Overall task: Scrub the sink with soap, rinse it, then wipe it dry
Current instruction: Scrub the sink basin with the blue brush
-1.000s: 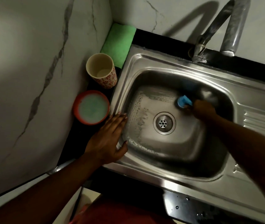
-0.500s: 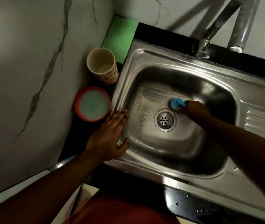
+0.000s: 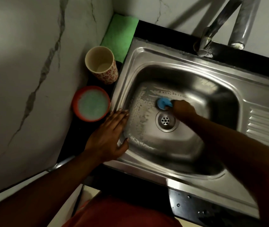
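Head view: we see right hand (image 3: 182,108) down in sink (image 3: 147,53) basin, fingers clenched round blue scrubber (image 3: 162,104), pressing it on basin floor just behind drain (image 3: 165,119). Suds (image 3: 138,115) streak floor left of drain. Left hand (image 3: 109,140) flat on sink's left rim, fingers straight, gripping nothing. Beside rim we note orange bowl (image 3: 76,110) of soapy liquid, patterned cup (image 3: 107,77), green cloth (image 3: 120,35) in corner.
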A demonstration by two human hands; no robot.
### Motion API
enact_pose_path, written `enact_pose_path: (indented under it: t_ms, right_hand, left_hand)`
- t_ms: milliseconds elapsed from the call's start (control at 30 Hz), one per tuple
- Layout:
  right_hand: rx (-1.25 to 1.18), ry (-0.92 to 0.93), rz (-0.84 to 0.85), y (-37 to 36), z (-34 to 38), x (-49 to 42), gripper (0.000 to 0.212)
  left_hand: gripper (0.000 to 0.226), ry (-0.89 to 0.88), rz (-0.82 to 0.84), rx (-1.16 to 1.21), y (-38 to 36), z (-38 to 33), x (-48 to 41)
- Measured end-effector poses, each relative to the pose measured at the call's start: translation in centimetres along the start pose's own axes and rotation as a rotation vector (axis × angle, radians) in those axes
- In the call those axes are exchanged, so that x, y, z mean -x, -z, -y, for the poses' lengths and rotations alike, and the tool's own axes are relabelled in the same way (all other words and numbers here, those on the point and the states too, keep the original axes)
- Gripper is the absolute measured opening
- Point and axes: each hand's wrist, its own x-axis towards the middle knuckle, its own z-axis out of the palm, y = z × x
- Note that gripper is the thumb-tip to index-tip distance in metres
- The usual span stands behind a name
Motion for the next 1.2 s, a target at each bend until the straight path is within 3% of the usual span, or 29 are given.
enact_pose_path:
  t_ms: [133,400,500,667,767,833,933,1067,1133,1200]
  right_hand:
    - [0.099,-0.124,-0.031,0.8,-7.1,2.2,0.04]
    - [-0.049,-0.091,-0.098,1.5,0.8,-5.1,0.043]
    - [-0.069,-0.026,-0.028,-0.3,1.3,-1.8,0.034]
    - [0.006,0.173,0.185,-6.9,2.4,8.3,0.042]
    - [0.1,0.18,0.061,-5.4,1.7,4.8,0.042]
    - [0.059,0.095,-0.066,-2.5,1.6,0.4,0.032]
    - [0.058,-0.031,-0.125,-0.2,2.1,-3.3,0.028]
    - [-0.029,0.179,0.01,-4.8,3.1,3.4,0.037]
    - [0.053,0.289,0.125,-8.0,3.7,8.7,0.046]
    - [0.132,0.34,0.131,-8.5,4.0,9.5,0.048]
  left_hand:
    - [0.081,-0.006,-0.01,0.009,-0.1,0.0,0.0]
    - [0.082,-0.003,0.008,-0.027,-0.3,0.1,0.0]
    - [0.082,-0.002,0.011,-0.021,-0.1,0.1,0.1]
    - [0.083,-0.002,0.002,0.001,0.1,-0.1,0.0]
    - [0.083,-0.009,-0.003,-0.008,-0.1,0.1,0.0]
    - [0.083,-0.015,-0.008,-0.019,-0.4,0.2,0.1]
    - [0.082,-0.018,-0.026,-0.02,-0.5,0.3,-0.1]
    - [0.083,-0.019,-0.018,-0.007,0.0,0.0,0.0]
    - [0.084,-0.008,-0.004,-0.005,-0.2,-0.2,0.1]
    - [0.084,0.0,0.001,-0.005,-0.1,-0.2,0.3]
